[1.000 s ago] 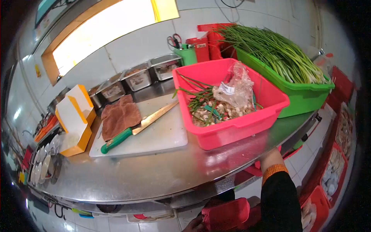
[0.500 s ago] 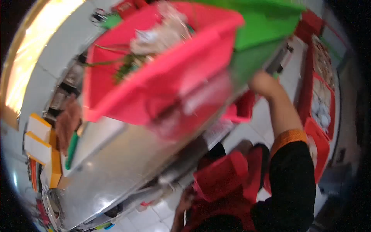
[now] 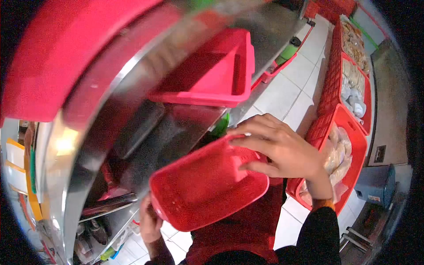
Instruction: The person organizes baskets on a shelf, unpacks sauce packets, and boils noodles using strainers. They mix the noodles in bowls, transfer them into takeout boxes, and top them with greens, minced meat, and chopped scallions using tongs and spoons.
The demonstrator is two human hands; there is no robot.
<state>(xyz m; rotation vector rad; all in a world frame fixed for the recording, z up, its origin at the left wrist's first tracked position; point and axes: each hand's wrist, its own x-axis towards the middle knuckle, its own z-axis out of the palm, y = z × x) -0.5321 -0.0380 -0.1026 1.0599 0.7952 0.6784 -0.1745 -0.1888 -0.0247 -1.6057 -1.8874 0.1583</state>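
A red container (image 3: pixel 198 181) lay tilted across the lower centre of the frame, its inside showing. The left hand (image 3: pixel 150 221) gripped its lower left end, some fingers hidden; the right hand (image 3: pixel 278 148) gripped its right end, fingers curled over the rim. Just above, at upper centre, a pink tub (image 3: pixel 240 70) sat on a metal shelf (image 3: pixel 172 132). A blurred steel counter edge (image 3: pixel 128 66) curved through the left side, beneath a large pink basin (image 3: pixel 75 48) at upper left. Red crates (image 3: pixel 317 130) holding bagged goods (image 3: pixel 338 152) lined the right, beside white floor tiles (image 3: pixel 280 99).
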